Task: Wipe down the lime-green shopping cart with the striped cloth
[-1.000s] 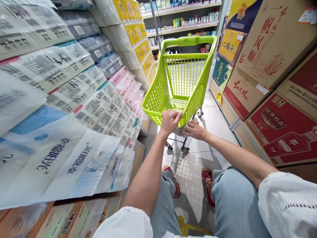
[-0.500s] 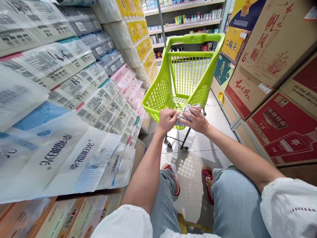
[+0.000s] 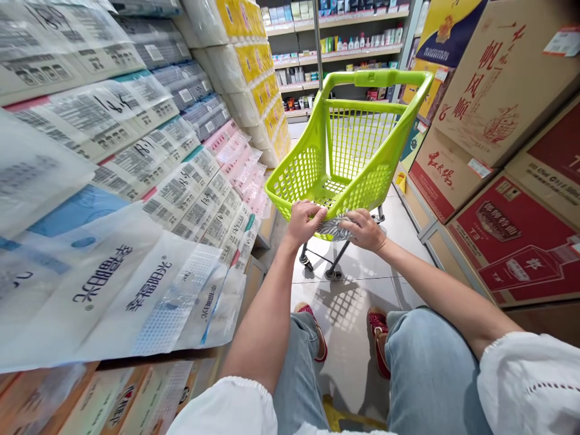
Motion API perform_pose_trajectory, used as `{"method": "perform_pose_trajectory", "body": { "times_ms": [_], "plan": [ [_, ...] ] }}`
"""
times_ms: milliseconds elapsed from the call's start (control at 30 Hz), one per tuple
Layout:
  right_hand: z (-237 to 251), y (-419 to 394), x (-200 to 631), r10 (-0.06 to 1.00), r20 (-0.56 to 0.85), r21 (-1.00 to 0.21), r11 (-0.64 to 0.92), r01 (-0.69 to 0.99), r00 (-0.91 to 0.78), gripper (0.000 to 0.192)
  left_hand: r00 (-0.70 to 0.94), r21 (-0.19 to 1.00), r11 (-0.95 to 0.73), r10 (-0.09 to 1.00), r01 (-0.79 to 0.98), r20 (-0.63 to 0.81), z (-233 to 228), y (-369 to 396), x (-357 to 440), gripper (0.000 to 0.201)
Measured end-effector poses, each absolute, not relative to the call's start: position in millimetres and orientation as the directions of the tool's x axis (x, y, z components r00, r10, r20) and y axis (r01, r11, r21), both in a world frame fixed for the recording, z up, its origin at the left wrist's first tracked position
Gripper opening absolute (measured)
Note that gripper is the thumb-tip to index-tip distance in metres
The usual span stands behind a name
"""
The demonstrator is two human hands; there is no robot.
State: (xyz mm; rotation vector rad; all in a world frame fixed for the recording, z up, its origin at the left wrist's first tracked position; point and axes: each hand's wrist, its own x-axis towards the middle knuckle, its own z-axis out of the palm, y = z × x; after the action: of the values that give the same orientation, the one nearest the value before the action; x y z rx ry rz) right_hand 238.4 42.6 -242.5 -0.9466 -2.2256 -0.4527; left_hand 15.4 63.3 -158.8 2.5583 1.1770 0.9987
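Note:
A lime-green shopping cart [image 3: 401, 136] stands before me with its low basket rim nearest. My left hand [image 3: 306, 225] is closed over that rim, its fingertips beside a grey-and-white striped cloth [image 3: 335, 228]. The cloth lies against the outside of the basket just under the rim. My right hand [image 3: 365, 229] holds the cloth's right part, fingers bent and pressing it to the cart. Part of the cloth is hidden beneath those fingers.
Stacked tissue packs [image 3: 149, 290] line the left side, with yellow-and-white paper bundles [image 3: 254, 66] behind. Cardboard drink cartons [image 3: 512, 235] fill the right side. Shelves of bottles [image 3: 353, 42] stand across the far end. Tiled floor [image 3: 344, 332] shows around my feet.
The cloth went from bunched over the rim to spread flatter along its outside. My right hand moved slightly down and right. The cart's upper part appears shifted right.

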Motion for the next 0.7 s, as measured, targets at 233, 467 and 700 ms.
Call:
{"method": "perform_pose_trajectory", "body": {
  "times_ms": [233,467,700],
  "plan": [
    [-166.3,17.9,196.5,0.594,0.778,-0.142,0.487,0.862,-0.208,0.047,0.254,0.433,-0.576,0.758,0.693,0.601,-169.4,40.2,30.9,0.014],
    [-148.6,23.9,173.6,0.712,0.657,-0.086,0.399,0.913,-0.249,0.039,0.252,0.475,-0.580,0.769,0.662,0.587,-172.1,35.9,33.9,0.018],
    [-144.3,53.8,219.0,0.737,0.671,-0.122,0.216,0.969,-0.080,0.035,0.371,0.431,-0.622,0.760,0.654,0.534,-168.2,39.5,24.5,0.037]
  ]
}}
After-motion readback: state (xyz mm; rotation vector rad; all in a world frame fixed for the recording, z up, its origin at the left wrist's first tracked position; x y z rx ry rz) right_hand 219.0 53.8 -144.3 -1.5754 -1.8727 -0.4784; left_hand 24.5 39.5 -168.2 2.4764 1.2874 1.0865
